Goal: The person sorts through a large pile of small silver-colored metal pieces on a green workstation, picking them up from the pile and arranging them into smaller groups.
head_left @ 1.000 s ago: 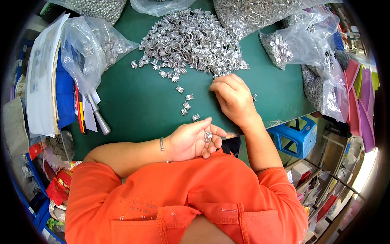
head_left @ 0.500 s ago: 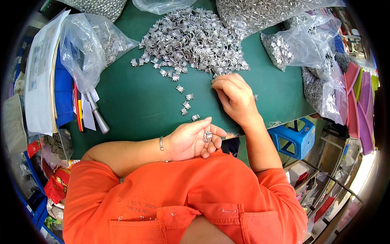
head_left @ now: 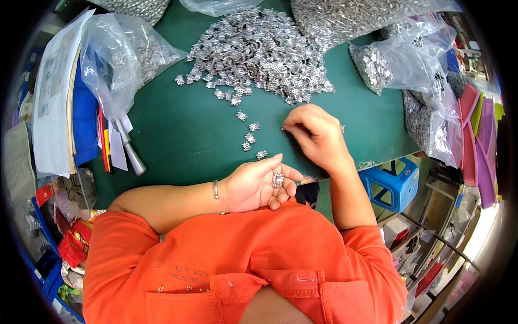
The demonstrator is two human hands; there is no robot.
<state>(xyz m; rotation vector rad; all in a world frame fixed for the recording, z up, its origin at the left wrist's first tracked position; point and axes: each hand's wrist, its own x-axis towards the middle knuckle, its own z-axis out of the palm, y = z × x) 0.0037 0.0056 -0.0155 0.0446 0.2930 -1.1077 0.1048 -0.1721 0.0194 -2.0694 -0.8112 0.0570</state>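
Observation:
My left hand (head_left: 249,186) lies palm up near the table's front edge. A few small silver metal pieces (head_left: 278,180) rest in its palm, with the fingers loosely curled round them. My right hand (head_left: 319,135) is closed in a pinch just above the green table (head_left: 189,135). A tiny silver bit shows at its fingertips, mostly hidden by them. Between the hands and a big pile of the same toothed metal pieces (head_left: 259,54), several loose ones (head_left: 250,138) form a rough line. One more piece peeks out beside my right hand.
Clear plastic bags of metal parts stand at the left (head_left: 116,65), the back right (head_left: 372,21) and the right (head_left: 431,119). A stack of papers (head_left: 56,97), pens (head_left: 106,143) and a metal-handled tool (head_left: 132,154) lie left. A blue stool (head_left: 396,186) stands below the right edge.
My right hand has drawn back from the pile's near edge toward me, still pinched. My left hand stays in place with the pieces in its palm.

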